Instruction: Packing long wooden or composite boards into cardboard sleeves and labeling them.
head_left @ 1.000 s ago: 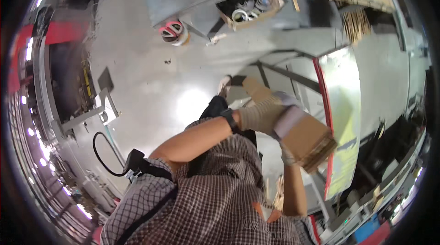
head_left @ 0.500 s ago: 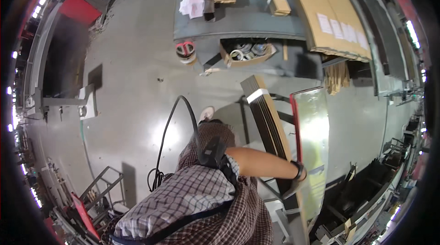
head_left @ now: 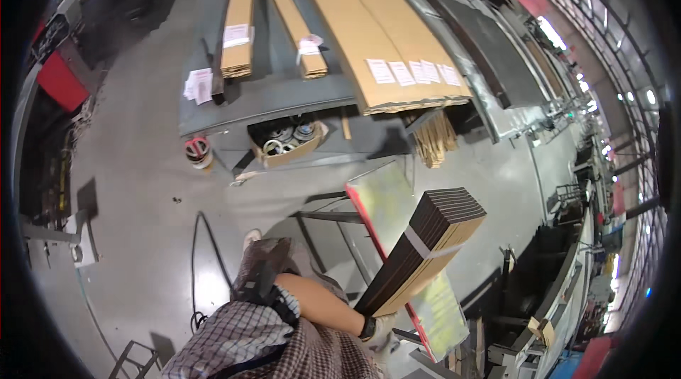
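Observation:
A long bundle of stacked cardboard strips (head_left: 415, 255), dark along one side and bound with a white band, slants up with its far end raised toward me. At the bundle's lower end is my left hand (head_left: 385, 338), seemingly gloved, with a dark strap at the wrist. It appears closed on the bundle's underside, though its fingers are partly hidden. My right hand does not show. Just behind the bundle stands a red-edged board with a shiny, yellowish face (head_left: 440, 315), beside a dark metal frame (head_left: 330, 216).
Ahead, a grey table (head_left: 273, 99) bears cardboard bundles (head_left: 237, 28), wide cardboard sheets (head_left: 376, 31) and paper labels (head_left: 199, 86). Beneath it sits an open box of tape rolls (head_left: 287, 157); a red-and-white tub (head_left: 199, 153) stands left. A black cable (head_left: 195, 258) loops beside me.
The bundle's far end has risen from lying along the frame and board, and now points up toward me. My left hand has moved with it. My view has swung up and right.

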Demonstrator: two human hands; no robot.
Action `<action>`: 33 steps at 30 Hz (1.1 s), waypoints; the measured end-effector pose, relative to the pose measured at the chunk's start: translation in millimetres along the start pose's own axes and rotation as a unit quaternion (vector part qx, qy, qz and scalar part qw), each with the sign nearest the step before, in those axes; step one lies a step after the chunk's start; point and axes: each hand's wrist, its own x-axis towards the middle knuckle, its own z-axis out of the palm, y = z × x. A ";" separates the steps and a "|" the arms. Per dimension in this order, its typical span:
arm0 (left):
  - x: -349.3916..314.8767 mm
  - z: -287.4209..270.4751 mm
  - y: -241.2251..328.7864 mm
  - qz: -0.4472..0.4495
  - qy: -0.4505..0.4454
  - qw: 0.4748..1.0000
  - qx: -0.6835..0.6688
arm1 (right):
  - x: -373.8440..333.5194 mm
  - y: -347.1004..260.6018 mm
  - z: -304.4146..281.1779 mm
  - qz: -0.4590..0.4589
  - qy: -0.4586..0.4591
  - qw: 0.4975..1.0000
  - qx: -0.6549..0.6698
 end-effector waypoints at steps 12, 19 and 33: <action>-34.2 -20.4 -99.3 -0.050 0.142 0.979 0.140 | 20.4 -60.6 24.9 -0.192 -0.096 0.976 -0.029; -168.6 -81.3 -231.3 -0.059 0.202 0.965 0.158 | 44.0 -167.9 -13.1 -0.309 0.004 0.946 -0.093; -368.6 -155.2 -468.8 -0.289 0.129 0.929 0.193 | 142.5 -332.2 24.8 -0.209 -0.128 0.962 0.120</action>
